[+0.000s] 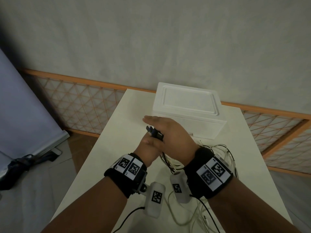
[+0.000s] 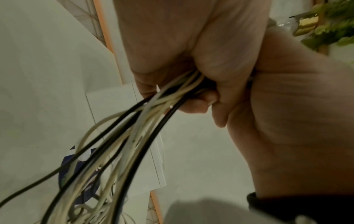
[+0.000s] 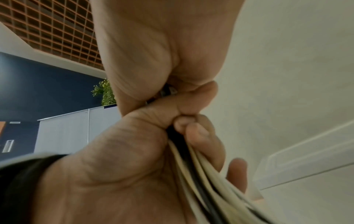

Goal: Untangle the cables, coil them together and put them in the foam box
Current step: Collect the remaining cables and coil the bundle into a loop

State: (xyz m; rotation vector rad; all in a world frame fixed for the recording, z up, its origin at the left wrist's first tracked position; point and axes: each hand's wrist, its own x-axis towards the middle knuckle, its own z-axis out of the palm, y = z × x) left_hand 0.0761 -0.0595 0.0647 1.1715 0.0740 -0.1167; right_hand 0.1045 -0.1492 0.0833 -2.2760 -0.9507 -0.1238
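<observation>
Left hand point(image 1: 149, 146) mostly hidden under right hand point(image 1: 170, 132); left clenched round cables point(image 2: 145, 121) bundle, plug ends point(image 1: 154, 132) poking above fist. Right fingers straight, palm over plugs. Loose loops trail on table point(image 1: 107, 132). Foam box point(image 1: 188, 111) behind hands, lid on.

Both forearms are bare, with no sleeves. The left wrist carries a black band point(image 1: 125, 172) with two white panels printed with black square codes, and a pale plastic camera pod point(image 1: 154, 201) with its own code hangs under it, a thin black lead point(image 1: 127, 216) running off. The right wrist has a matching black band point(image 1: 208, 174), coded panels and pod point(image 1: 178, 187).
</observation>
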